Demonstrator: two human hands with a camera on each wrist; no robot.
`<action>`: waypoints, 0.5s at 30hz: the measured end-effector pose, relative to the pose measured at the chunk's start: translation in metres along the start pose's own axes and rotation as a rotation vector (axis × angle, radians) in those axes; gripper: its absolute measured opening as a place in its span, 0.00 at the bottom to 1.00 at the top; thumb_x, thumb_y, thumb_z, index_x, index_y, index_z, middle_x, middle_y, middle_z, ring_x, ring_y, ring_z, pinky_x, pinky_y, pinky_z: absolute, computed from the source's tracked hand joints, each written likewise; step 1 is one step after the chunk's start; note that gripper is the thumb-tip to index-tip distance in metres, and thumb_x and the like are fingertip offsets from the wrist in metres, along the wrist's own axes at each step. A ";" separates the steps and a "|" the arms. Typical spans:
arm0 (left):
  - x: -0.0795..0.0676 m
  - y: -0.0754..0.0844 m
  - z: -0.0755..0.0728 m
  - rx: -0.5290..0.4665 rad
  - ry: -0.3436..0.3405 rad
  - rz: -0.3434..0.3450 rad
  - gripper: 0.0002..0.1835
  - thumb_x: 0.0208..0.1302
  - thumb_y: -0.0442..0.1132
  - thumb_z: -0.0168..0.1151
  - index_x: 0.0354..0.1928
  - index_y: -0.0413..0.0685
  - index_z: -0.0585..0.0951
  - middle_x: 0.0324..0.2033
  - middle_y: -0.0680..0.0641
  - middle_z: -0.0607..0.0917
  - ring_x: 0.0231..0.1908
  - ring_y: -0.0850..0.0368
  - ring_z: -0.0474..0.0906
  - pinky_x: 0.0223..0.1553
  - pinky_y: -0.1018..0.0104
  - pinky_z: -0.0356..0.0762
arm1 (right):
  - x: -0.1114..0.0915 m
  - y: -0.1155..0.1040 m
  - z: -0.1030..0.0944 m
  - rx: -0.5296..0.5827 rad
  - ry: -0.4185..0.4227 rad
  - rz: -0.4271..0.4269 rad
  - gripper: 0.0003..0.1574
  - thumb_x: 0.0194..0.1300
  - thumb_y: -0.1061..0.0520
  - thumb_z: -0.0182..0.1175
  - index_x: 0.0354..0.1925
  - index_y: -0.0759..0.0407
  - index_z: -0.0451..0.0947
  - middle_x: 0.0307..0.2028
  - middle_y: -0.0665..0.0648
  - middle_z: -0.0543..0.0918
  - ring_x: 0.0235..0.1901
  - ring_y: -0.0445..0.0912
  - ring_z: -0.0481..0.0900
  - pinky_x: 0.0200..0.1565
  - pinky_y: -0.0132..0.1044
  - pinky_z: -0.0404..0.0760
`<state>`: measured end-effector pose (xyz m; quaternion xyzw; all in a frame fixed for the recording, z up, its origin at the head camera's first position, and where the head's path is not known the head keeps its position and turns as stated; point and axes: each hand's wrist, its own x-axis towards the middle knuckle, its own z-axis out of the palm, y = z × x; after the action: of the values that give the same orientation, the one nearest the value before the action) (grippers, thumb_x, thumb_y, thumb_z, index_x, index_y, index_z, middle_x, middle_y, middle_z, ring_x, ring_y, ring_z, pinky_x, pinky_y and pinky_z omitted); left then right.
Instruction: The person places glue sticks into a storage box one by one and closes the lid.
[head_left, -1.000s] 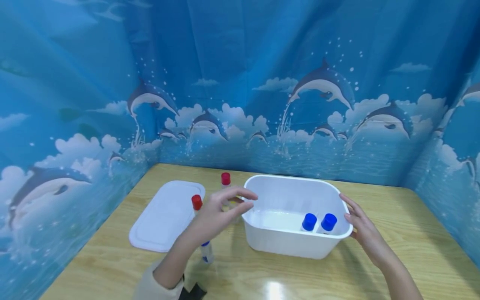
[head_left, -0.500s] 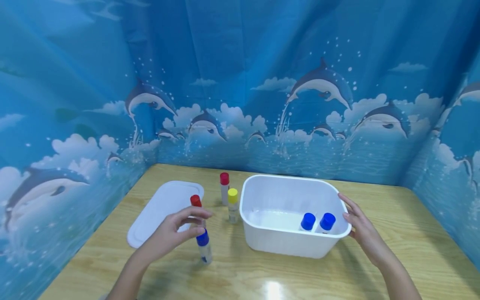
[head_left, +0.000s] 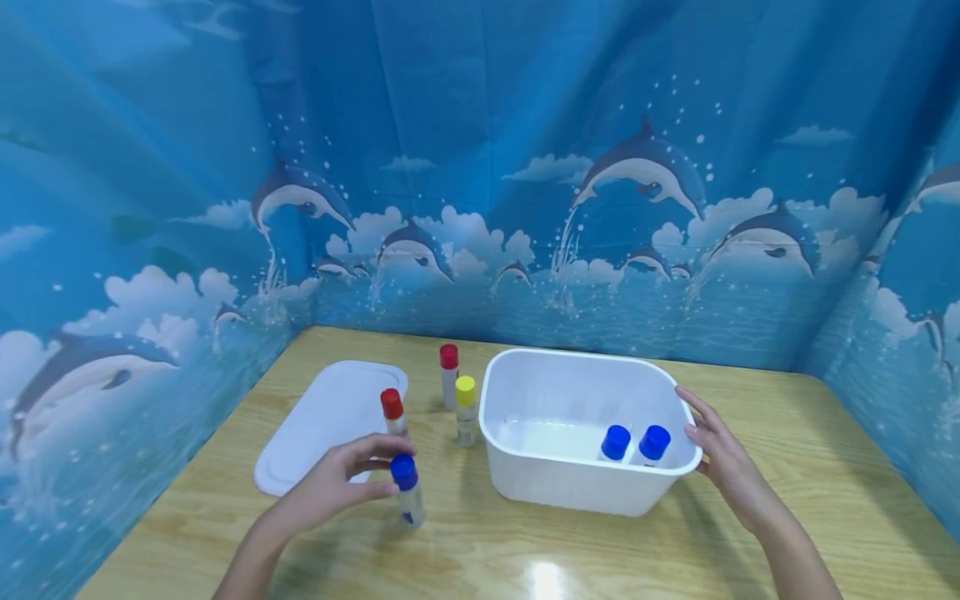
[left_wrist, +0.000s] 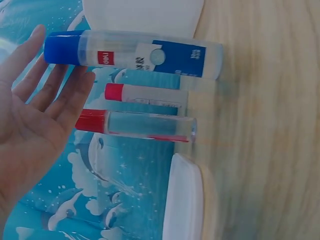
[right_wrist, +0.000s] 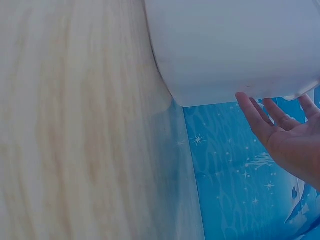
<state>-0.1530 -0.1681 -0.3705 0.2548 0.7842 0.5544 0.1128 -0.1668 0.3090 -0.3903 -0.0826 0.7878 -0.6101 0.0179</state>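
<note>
2 hands, both bare. Left hand (head_left: pixel 341 482): slim, tapered fingers (left_wrist: pixel 77 98), broad palm (left_wrist: pixel 27 130). Right hand (head_left: pixel 722 467): same slim build, rounded fingertips (right_wrist: pixel 241 96). Left forearm (head_left: pixel 253 557), right forearm (head_left: pixel 797 557): bare, smooth, slender. Nail detail too small to read in head view.

Left grip (head_left: pixel 330 485) spreads thumb (head_left: pixel 377 491) from fingers (head_left: pixel 378 445); right grip (head_left: pixel 726 467) extends its fingers.

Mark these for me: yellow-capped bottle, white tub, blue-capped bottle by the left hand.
Yellow-capped bottle (head_left: pixel 466 413): head view, upper clear body.
White tub (head_left: pixel 570 488): head view, front outer wall.
Blue-capped bottle (left_wrist: pixel 129 51): left wrist view, mid-body, beside the label.
</note>
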 end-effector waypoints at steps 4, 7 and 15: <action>0.001 -0.004 0.002 -0.033 -0.003 -0.039 0.22 0.62 0.39 0.60 0.57 0.40 0.72 0.53 0.37 0.74 0.51 0.42 0.71 0.52 0.54 0.70 | 0.000 0.000 0.000 0.003 -0.003 -0.004 0.32 0.74 0.49 0.36 0.72 0.43 0.41 0.68 0.70 0.42 0.53 0.36 0.61 0.52 0.62 0.61; 0.002 -0.006 0.003 -0.048 0.008 -0.069 0.21 0.62 0.40 0.60 0.56 0.41 0.73 0.54 0.36 0.73 0.51 0.42 0.71 0.49 0.63 0.72 | -0.001 0.000 0.000 0.005 -0.006 -0.008 0.32 0.74 0.49 0.35 0.72 0.44 0.41 0.68 0.70 0.42 0.53 0.34 0.61 0.52 0.62 0.61; 0.003 -0.012 0.007 -0.113 0.031 -0.047 0.20 0.61 0.38 0.61 0.54 0.39 0.74 0.58 0.34 0.69 0.51 0.45 0.72 0.48 0.64 0.73 | -0.001 0.001 0.000 0.008 -0.007 -0.031 0.32 0.74 0.49 0.35 0.72 0.46 0.41 0.67 0.72 0.43 0.51 0.30 0.62 0.52 0.64 0.59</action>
<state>-0.1554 -0.1644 -0.3837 0.2211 0.7589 0.5991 0.1277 -0.1662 0.3095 -0.3914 -0.0968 0.7837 -0.6134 0.0114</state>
